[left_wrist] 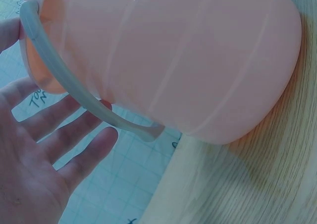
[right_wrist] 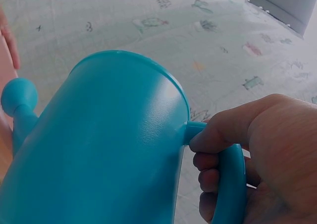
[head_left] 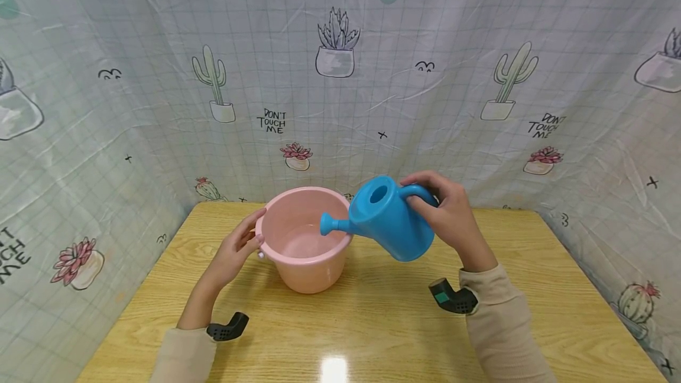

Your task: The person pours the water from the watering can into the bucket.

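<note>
A pink bucket [head_left: 314, 273] stands upright on the wooden table, its pale handle [left_wrist: 64, 78] hanging down the outside. At its left rim rests my left hand [head_left: 236, 253], with thumb and fingers spread and fairly straight in the left wrist view. My right hand [head_left: 449, 211] grips the looped handle of a blue watering can [head_left: 396, 226], fingers curled round it. The can is held above the table, tilted toward the bucket. Its spout head [head_left: 327, 224] is over the bucket's right part. No water is visible coming from the spout.
The wooden table [head_left: 383, 336] extends around the bucket, with a bright reflection near its front. Behind and at both sides hangs a patterned cloth [head_left: 404, 105] printed with cacti. Black devices are strapped at both wrists.
</note>
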Demonstrator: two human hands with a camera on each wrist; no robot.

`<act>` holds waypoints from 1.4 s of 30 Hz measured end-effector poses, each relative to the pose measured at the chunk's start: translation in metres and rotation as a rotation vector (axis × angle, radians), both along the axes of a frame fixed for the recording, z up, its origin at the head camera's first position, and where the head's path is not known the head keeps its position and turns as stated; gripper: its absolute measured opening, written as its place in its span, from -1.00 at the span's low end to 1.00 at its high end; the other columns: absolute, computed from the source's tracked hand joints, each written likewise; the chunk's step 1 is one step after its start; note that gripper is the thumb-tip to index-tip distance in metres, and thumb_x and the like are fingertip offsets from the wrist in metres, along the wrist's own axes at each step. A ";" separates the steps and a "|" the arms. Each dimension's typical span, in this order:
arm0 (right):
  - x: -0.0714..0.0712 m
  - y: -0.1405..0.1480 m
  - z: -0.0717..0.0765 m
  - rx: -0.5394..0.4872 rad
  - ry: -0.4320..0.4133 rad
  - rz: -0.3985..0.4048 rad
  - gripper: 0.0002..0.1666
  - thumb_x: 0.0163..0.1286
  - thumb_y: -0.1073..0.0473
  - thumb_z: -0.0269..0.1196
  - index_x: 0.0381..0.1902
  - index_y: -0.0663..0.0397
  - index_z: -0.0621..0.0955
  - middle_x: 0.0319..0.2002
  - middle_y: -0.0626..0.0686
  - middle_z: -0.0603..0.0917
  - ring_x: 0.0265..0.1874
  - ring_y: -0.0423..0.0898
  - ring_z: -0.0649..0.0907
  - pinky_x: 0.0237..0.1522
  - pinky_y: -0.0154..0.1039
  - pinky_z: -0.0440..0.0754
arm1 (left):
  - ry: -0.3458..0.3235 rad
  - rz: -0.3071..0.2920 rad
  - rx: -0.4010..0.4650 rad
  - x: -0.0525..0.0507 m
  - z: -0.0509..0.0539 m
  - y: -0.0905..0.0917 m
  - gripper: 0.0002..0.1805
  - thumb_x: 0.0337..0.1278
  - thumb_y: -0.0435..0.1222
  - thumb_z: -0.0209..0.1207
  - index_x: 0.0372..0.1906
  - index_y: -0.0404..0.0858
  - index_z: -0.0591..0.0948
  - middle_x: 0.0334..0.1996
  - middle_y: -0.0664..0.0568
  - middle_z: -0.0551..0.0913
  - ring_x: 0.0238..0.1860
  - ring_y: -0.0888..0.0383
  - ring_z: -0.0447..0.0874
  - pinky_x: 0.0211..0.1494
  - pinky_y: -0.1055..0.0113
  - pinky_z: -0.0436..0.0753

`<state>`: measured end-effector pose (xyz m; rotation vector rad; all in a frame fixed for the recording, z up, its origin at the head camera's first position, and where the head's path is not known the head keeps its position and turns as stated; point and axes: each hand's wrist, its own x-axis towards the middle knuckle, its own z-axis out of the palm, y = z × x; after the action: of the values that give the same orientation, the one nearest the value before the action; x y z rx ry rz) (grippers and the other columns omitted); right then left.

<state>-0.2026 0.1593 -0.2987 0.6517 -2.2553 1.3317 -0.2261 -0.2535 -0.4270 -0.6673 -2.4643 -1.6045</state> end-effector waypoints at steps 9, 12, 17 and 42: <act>0.000 0.000 0.000 0.003 -0.003 0.000 -0.75 0.33 0.34 0.23 -0.04 0.17 0.64 -0.09 0.17 0.70 -0.14 -0.37 0.59 0.04 0.12 0.58 | -0.005 -0.006 0.004 0.000 0.001 0.000 -0.39 0.44 -0.31 -0.02 0.51 -0.01 0.17 0.43 -0.18 0.26 0.34 -0.25 0.36 0.11 0.60 0.49; 0.000 0.000 0.001 -0.001 -0.008 0.003 -0.75 0.33 0.35 0.23 -0.04 0.18 0.64 -0.10 0.17 0.70 -0.14 -0.36 0.59 0.03 0.12 0.58 | -0.007 -0.005 0.003 0.000 0.001 0.000 -0.39 0.44 -0.31 -0.02 0.51 0.00 0.16 0.44 -0.18 0.25 0.33 -0.25 0.36 0.11 0.60 0.49; 0.000 -0.001 0.001 -0.002 -0.013 0.004 -0.76 0.33 0.34 0.23 -0.04 0.18 0.64 -0.09 0.17 0.70 -0.14 -0.34 0.60 0.03 0.11 0.58 | -0.003 -0.004 0.002 0.000 0.001 0.000 -0.39 0.44 -0.31 -0.02 0.51 0.00 0.16 0.42 -0.19 0.27 0.32 -0.25 0.38 0.10 0.58 0.51; -0.001 -0.001 0.000 -0.008 0.006 -0.001 -0.76 0.33 0.36 0.22 -0.06 0.15 0.66 -0.09 0.14 0.71 -0.12 -0.38 0.60 -0.02 -0.38 0.56 | 0.001 -0.012 0.020 0.001 0.002 0.002 -0.39 0.43 -0.33 -0.02 0.51 -0.04 0.17 0.42 -0.20 0.28 0.32 -0.24 0.37 0.10 0.57 0.52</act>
<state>-0.2036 0.1585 -0.2987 0.6501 -2.2442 1.3362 -0.2253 -0.2519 -0.4251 -0.6810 -2.4452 -1.6306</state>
